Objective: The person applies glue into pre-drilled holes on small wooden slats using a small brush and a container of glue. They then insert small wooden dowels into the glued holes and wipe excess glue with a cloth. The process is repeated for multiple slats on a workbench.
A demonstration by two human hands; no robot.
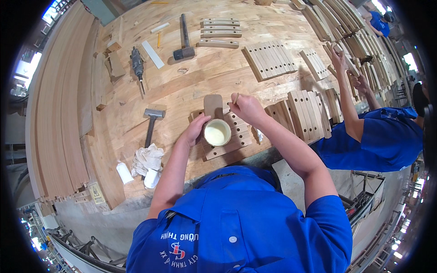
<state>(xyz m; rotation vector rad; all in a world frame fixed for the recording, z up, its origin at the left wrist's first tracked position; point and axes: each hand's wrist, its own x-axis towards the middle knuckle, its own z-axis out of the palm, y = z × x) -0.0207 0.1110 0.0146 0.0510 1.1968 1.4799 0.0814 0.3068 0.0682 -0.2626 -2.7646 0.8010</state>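
Note:
My left hand (195, 129) is wrapped round the side of a cup (217, 132) with pale cream-coloured liquid in it. Just beyond the cup is a flat brown piece with rounded corners (213, 104). My right hand (248, 109) is closed to the right of the cup, and a thin wooden stick (235, 98) pokes up from its fingers; the stick's lower end is not visible. Under and beside the cup lie wooden slats with dark round holes (230, 146). A small white tube (259, 135) lies right of these slats.
Left on the workbench (182, 86) are a hammer (152, 125), a crumpled rag (148, 158), white bottles (124, 173) and a power screwdriver (137, 66). A mallet (184, 45) lies farther off. Drilled slats (271, 59) stand in rows. At right, a co-worker in blue (371, 136) handles wood.

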